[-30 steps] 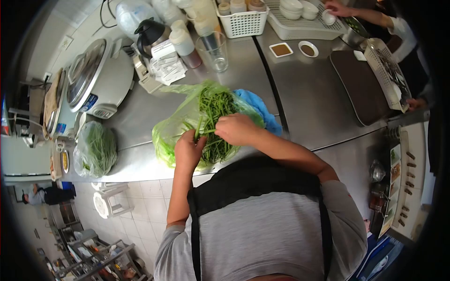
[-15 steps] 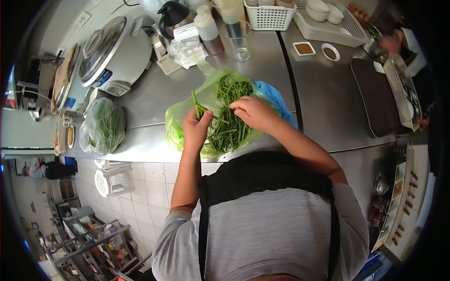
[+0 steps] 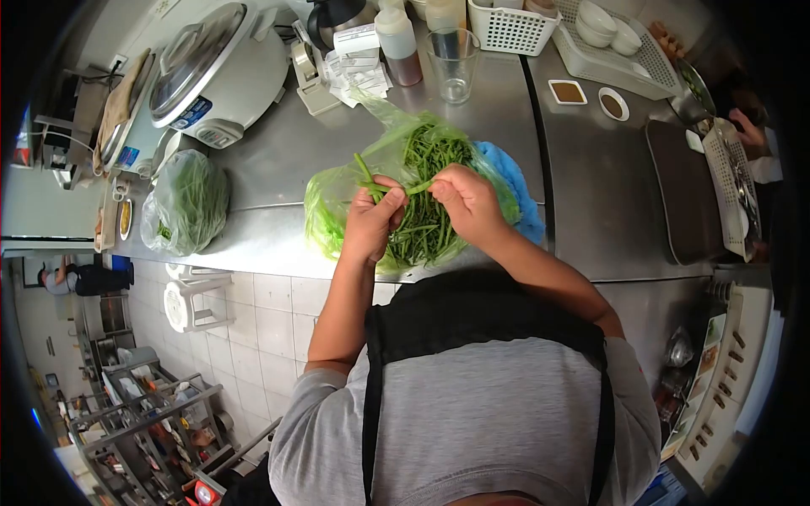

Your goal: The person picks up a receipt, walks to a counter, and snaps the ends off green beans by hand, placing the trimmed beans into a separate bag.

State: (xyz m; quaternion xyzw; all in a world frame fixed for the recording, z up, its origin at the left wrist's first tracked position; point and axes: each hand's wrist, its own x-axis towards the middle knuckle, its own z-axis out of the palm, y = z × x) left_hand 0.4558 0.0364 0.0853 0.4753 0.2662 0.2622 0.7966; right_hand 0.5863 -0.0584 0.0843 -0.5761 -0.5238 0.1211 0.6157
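My left hand (image 3: 375,223) is closed around several long green vegetable stems (image 3: 361,165), whose ends stick up past the thumb. My right hand (image 3: 469,207) pinches the end of a green stem (image 3: 417,188) that runs across between both hands. Below them, a heap of cut green stems (image 3: 419,226) lies on an opened, pale green plastic bag (image 3: 322,196) on the steel counter. A blue cloth (image 3: 515,187) is partly tucked under the bag's right side. The exact kind of vegetable is hard to make out.
A tied clear bag of greens (image 3: 187,204) sits left, near a large rice cooker (image 3: 221,84). Behind the heap stand a glass (image 3: 455,69), a sauce bottle (image 3: 398,49) and a tape dispenser (image 3: 314,83). A brown tray (image 3: 675,198) lies right, near a co-worker's hand (image 3: 746,126).
My right hand has come up from the heap and now grips a stem stretched to my left hand. The whole view has shifted slightly. A co-worker's hand at far right has moved.
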